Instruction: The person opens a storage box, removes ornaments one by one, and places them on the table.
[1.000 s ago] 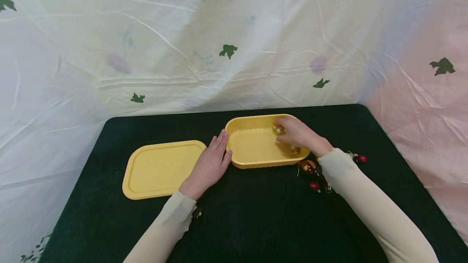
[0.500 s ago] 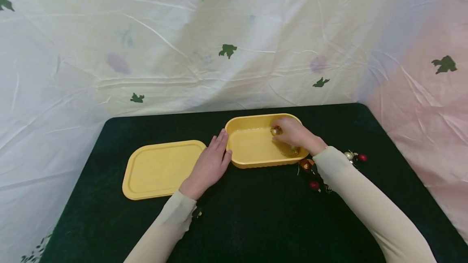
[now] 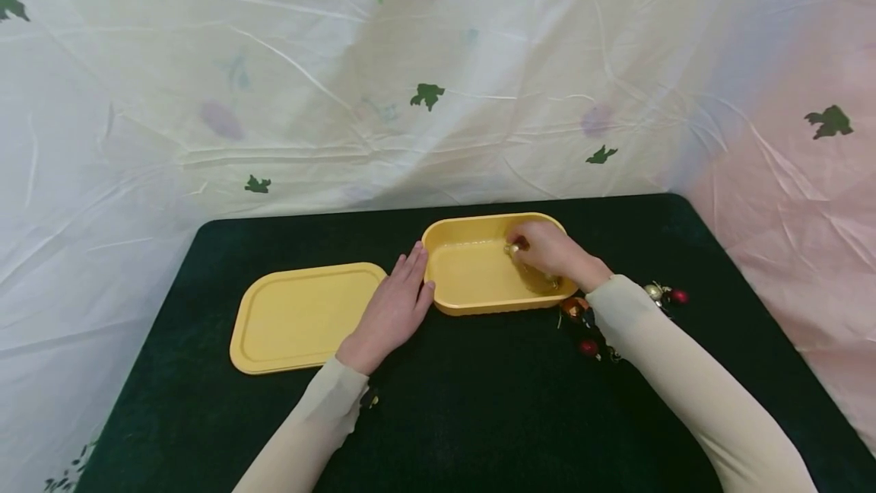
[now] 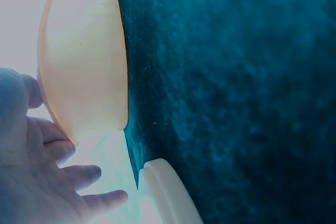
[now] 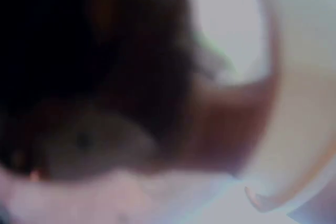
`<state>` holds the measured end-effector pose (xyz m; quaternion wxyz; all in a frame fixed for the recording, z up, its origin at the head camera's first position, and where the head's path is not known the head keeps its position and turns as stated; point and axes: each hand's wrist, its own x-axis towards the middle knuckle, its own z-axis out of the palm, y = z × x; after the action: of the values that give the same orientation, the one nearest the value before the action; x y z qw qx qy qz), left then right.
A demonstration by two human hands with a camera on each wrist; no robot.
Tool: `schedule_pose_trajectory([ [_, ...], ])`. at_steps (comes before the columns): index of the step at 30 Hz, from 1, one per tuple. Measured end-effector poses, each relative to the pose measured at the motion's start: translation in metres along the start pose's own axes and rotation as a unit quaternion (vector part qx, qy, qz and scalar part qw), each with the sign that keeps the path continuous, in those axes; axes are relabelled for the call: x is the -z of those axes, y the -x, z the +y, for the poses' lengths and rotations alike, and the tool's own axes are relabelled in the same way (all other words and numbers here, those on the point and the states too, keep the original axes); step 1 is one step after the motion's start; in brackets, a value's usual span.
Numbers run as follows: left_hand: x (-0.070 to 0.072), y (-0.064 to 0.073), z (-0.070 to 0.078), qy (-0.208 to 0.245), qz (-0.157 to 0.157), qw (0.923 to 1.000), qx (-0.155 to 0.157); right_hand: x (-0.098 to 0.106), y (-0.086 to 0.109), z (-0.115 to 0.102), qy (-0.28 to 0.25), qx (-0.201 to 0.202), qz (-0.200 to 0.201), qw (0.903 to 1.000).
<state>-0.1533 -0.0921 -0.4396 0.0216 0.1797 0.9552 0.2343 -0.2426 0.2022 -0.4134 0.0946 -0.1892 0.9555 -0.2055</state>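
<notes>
A shallow yellow plastic box (image 3: 468, 272) sits on the dark green table, its inside facing up. My left hand (image 3: 393, 306) rests its straight fingers against the box's left wall; in the left wrist view the thumb and fingertips touch the box's rim (image 4: 44, 77). My right hand (image 3: 544, 248) reaches into the box's right half and pinches a small gold bauble (image 3: 511, 249), mostly hidden by the fingers. Another gold ornament (image 3: 551, 281) lies in the box below that hand. The right wrist view is too blurred and dark to show the grip.
The yellow lid (image 3: 308, 318) lies flat left of the box, by my left wrist. Near the right sleeve lie an orange bauble (image 3: 573, 309), a red bauble (image 3: 588, 348), a pale gold bauble (image 3: 653, 291) and another red one (image 3: 678, 296). A patterned cloth (image 3: 424, 135) hangs behind.
My right hand has shifted slightly left inside the box, and the gold bauble at its fingertips has turned and shows less. The pale gold bauble beyond the sleeve shows more. My left hand stays put.
</notes>
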Motion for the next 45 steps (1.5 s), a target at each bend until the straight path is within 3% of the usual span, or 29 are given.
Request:
schedule_pose_trajectory([
  [7, -0.001, 0.0, -0.001, 0.003, 0.005, 1.0, -0.001, 0.011, 0.013, -0.003, -0.032, -0.016, 0.003, 0.9993],
  [25, -0.003, 0.0, -0.004, 0.001, 0.019, 0.9998, -0.01, 0.033, 0.059, 0.0, -0.115, 0.008, 0.051, 0.9921],
  [45, -0.006, 0.0, -0.003, 0.005, 0.015, 0.9998, -0.015, 0.043, 0.113, 0.005, -0.115, 0.009, 0.117, 0.9864],
])
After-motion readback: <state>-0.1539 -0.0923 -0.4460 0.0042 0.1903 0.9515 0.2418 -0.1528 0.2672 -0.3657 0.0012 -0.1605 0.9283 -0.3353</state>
